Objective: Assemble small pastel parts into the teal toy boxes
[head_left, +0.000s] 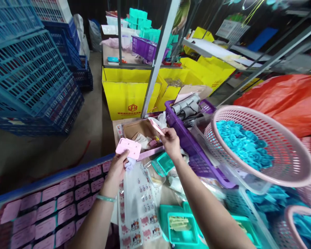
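My left hand grips a flat pink plastic plate with rounded corners and small holes, its face turned up toward me. Bunched lilac cloth shows beside those fingers. My right hand pinches a second thin pink piece, tilted and seen nearly edge-on, above an open box with a pink edge. Inside that box lie crumpled white scraps and small pink and yellow bits. A clear sheet of printed stickers lies on the table between my forearms.
At left, a blue-rimmed crate holds rows of pink plates, below stacked blue crates. A purple basket and a pink basket with turquoise pieces stand at right. Teal trays sit near my right forearm. Yellow cartons and a person are beyond.
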`<state>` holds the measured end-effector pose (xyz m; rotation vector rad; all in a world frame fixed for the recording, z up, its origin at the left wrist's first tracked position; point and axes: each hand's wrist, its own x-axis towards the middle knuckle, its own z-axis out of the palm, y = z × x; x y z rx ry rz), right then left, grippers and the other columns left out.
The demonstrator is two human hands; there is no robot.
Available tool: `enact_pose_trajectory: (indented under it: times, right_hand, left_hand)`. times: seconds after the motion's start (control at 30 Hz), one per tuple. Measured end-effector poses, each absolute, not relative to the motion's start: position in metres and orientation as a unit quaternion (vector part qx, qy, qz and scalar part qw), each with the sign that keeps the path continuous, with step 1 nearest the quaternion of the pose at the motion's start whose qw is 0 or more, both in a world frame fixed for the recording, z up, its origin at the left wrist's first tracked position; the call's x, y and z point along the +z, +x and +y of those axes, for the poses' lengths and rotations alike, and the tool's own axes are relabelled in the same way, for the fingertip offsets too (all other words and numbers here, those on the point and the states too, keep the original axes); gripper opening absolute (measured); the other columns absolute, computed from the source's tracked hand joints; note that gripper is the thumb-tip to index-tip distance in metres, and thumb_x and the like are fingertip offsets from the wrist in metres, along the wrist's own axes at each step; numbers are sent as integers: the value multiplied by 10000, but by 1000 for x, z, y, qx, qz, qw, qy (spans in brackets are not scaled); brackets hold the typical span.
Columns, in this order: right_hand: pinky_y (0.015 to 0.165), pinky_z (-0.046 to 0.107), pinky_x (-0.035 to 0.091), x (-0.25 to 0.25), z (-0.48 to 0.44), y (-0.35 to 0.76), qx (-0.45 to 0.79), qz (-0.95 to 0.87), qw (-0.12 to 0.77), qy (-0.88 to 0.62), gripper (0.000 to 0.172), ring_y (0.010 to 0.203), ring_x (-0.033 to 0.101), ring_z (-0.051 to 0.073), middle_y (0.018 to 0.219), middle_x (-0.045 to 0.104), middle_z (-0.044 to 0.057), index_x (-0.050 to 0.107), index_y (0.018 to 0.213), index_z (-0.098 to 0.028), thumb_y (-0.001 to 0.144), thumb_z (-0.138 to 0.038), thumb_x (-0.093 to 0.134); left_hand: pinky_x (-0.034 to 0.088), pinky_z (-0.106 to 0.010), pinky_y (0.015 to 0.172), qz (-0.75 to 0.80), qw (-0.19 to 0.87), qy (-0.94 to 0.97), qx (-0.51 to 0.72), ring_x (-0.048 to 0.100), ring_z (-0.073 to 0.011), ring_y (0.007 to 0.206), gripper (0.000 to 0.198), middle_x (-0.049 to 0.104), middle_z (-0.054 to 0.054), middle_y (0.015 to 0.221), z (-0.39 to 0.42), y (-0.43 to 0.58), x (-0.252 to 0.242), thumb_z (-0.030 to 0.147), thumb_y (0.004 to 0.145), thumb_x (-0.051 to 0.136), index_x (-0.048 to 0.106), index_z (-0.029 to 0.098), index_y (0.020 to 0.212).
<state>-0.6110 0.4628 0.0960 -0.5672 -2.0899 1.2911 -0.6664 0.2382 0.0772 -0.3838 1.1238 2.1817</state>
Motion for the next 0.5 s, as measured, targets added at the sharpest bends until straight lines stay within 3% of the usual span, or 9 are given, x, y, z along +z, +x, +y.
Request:
enact_pose_trajectory:
  times: [0.07, 0.13, 0.27, 0.37, 0.43, 0.5]
  right_hand:
    - [846, 378, 482, 112, 437, -580, 391, -833, 357, -159, 61, 907, 569, 213, 922, 582, 51, 634, 884, -218, 861, -233, 580]
    - [865, 400, 482, 123, 412, -550, 316, -871, 358, -116, 124, 957, 581, 228, 979, 602, 74, 654, 939, -234, 900, -186, 547]
    - [871, 440, 485, 141, 381, -493, 277, -889, 356, -81, 190, 1017, 596, 253, 1105, 632, 101, 656, 1016, -268, 913, -157, 540]
    - [929, 472, 471, 161, 370, -450, 390, -833, 360, -158, 110, 1073, 598, 270, 1120, 656, 97, 624, 1002, -275, 926, -227, 560]
    - [839, 415, 504, 174, 365, -422, 539, -723, 349, -257, 100, 923, 625, 241, 976, 673, 64, 597, 1013, -275, 923, -318, 600]
    - [716, 339, 508, 182, 359, -394, 686, -575, 302, -328, 214, 746, 609, 194, 854, 664, 20, 598, 1037, -266, 878, -390, 670]
  left_hand:
    - [281, -156, 431, 440, 297, -138, 836, 381, 4, 455, 399, 657, 43, 676, 233, -654, 92, 220, 480, 947, 669, 144, 757]
    - [288, -163, 446, 453, 286, -132, 834, 418, -13, 491, 364, 640, 44, 669, 228, -639, 104, 200, 471, 936, 656, 150, 697]
    - [288, -189, 464, 467, 304, -111, 823, 384, -33, 493, 327, 530, 73, 561, 220, -606, 121, 155, 466, 884, 574, 165, 571]
    - [292, -206, 478, 488, 329, -84, 804, 352, -42, 494, 268, 502, 72, 545, 215, -580, 130, 137, 505, 821, 561, 172, 557]
    - [295, -215, 483, 502, 360, -55, 785, 344, -50, 504, 224, 489, 63, 542, 211, -559, 137, 143, 535, 788, 567, 173, 553]
    - [304, -217, 488, 512, 408, -22, 756, 344, -57, 513, 199, 482, 55, 548, 209, -535, 146, 164, 560, 774, 575, 174, 557]
